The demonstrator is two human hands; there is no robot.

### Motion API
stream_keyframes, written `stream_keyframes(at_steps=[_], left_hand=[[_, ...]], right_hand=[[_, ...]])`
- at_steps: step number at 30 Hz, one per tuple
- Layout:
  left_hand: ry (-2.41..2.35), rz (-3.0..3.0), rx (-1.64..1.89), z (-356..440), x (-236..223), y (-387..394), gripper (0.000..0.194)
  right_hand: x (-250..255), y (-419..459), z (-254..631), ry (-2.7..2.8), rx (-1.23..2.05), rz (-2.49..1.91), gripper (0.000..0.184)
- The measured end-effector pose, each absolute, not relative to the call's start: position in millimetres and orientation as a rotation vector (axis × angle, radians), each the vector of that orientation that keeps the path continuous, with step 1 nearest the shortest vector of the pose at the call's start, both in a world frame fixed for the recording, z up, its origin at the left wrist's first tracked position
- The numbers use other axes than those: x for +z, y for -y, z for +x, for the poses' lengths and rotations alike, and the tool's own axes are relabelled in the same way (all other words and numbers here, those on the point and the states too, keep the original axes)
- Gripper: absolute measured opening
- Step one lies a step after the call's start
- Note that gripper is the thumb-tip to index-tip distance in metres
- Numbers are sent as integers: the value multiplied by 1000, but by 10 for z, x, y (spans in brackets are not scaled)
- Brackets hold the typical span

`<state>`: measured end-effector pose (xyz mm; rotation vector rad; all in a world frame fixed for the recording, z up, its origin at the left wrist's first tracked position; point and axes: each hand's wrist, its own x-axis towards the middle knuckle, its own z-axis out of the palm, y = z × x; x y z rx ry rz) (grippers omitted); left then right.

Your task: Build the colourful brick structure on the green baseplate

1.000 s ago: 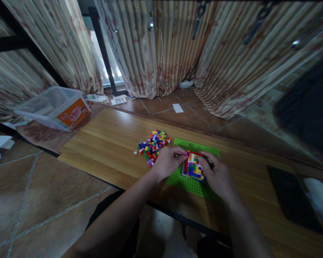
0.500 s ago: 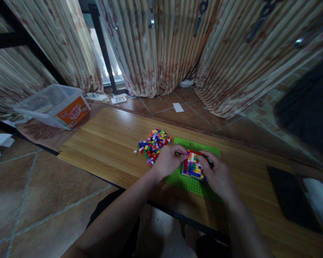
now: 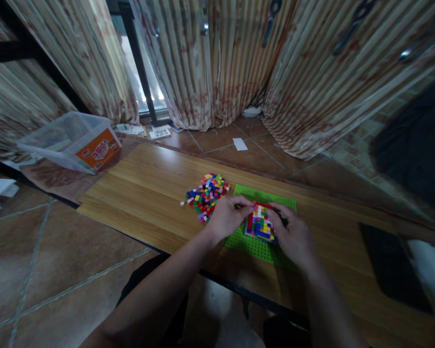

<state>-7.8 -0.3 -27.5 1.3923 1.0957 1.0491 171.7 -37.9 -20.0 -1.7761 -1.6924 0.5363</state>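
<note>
A multicoloured block of toy bricks [image 3: 261, 226] stands on a green studded baseplate [image 3: 253, 247]. At its upper left corner my left hand [image 3: 227, 216] is closed, thumb and forefinger pinched on a small purplish toy brick that is mostly hidden. My right hand [image 3: 293, 234] grips the right side of the block, its thumb on top and its fingers round the far edge, so that side is partly covered. Left of the baseplate lies a heap of loose bricks [image 3: 207, 195] in many colours, close behind my left hand.
The wooden table [image 3: 137, 193] carries a dark flat panel [image 3: 393, 268] at the right. On the floor to the left sits a clear plastic bin [image 3: 68, 140] with an orange label. Curtains [image 3: 217, 63] hang beyond the table, and a white paper [image 3: 239, 144] lies on the floor.
Both hands stay nearly in place at the brick block. My left hand's fingertips have shifted very slightly to the right.
</note>
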Motion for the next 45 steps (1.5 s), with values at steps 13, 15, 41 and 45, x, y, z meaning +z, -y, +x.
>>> stream_keyframes(at_steps=[13, 15, 41, 45], left_hand=[[-1116, 1185, 1111, 0, -338, 17, 3], [-1124, 1188, 1104, 0, -353, 13, 4], [-1175, 1198, 1053, 60, -354, -25, 13], [-1199, 1217, 1074, 76, -359, -27, 11]], right_hand=[[-192, 372, 1719, 1685, 558, -1783, 55], [-192, 373, 1721, 1684, 558, -1783, 56], [-216, 374, 1730, 1677, 540, -1782, 55], [-217, 382, 1723, 1671, 552, -1784, 55]])
